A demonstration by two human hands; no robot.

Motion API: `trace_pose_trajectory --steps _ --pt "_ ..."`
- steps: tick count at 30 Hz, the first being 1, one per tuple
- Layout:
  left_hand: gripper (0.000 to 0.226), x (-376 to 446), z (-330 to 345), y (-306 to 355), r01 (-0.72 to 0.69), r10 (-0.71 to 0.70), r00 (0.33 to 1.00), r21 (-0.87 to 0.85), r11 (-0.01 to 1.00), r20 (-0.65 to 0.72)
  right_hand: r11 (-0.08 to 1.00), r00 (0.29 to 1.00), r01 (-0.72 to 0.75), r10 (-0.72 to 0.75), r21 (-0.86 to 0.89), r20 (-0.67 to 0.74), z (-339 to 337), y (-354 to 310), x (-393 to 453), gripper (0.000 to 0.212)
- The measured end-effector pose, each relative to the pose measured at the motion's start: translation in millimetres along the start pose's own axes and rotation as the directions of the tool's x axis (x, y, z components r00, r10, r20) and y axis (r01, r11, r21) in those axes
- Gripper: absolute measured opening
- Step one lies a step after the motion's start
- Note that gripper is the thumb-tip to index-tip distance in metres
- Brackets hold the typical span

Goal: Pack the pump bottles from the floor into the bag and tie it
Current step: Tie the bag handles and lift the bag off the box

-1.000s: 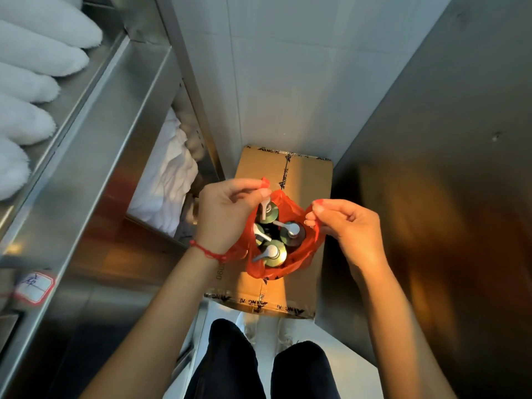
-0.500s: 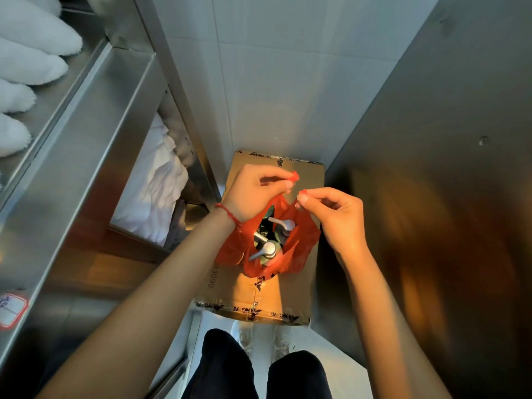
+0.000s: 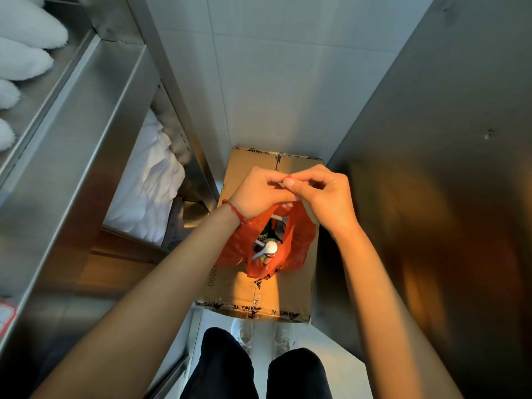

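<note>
Both grips pinch bag (image 3: 299, 240) handles; pump bottle (image 3: 269, 251) upright, spout pointing left.

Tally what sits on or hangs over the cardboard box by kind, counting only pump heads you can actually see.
Red bag: 1
Pump heads visible in the bag: 2, one white, one partly hidden
Cardboard box: 1
Hands pinching the bag's handles: 2, left hand, right hand
Total: 6

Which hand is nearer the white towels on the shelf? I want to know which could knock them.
Left. The left hand pinches the bag on the side toward the towels; the right hand pinches it on the far side.
</note>
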State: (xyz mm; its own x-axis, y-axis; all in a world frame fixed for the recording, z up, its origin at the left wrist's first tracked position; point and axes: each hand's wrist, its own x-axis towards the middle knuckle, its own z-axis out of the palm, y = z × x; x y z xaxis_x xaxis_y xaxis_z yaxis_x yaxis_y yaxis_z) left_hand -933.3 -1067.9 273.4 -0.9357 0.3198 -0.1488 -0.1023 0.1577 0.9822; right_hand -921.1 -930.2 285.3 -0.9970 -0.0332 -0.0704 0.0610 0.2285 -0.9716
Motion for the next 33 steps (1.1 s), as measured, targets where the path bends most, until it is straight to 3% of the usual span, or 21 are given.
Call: trace_pose_trajectory --steps 7,11,15,20,23,27,33 --pt "0.010 4 -3 -2 0.070 -0.075 0.995 -0.072 0.995 -0.066 0.997 0.999 -0.019 0.022 0.080 -0.036 -6 14 7 0.016" --pt "0.021 4 -11 1 0.113 -0.113 0.994 -0.059 0.992 0.008 0.996 0.998 -0.048 0.045 0.073 0.045 -4 25 4 0.024" --pt "0.018 7 -18 3 0.132 -0.131 0.990 -0.034 0.991 0.046 0.994 0.998 -0.050 0.053 0.099 -0.025 3 24 8 0.011" --pt "0.016 11 -31 -9 0.128 -0.128 0.986 -0.009 0.992 -0.111 0.995 0.996 -0.021 0.030 0.102 -0.089 9 23 6 0.006" --pt "0.014 11 -40 -23 0.229 -0.247 0.944 -0.101 0.968 -0.219 0.992 0.994 -0.038 0.050 0.118 -0.102 13 28 -4 0.007" --pt "0.013 11 -37 -27 0.306 -0.384 0.908 -0.363 0.880 -0.166 0.991 0.997 -0.040 0.049 0.130 -0.061 24 30 -11 0.006" --pt "0.018 8 -41 -32 0.309 -0.411 0.889 -0.399 0.863 -0.201 0.992 0.999 -0.034 0.035 0.123 -0.004 35 29 -8 0.009"
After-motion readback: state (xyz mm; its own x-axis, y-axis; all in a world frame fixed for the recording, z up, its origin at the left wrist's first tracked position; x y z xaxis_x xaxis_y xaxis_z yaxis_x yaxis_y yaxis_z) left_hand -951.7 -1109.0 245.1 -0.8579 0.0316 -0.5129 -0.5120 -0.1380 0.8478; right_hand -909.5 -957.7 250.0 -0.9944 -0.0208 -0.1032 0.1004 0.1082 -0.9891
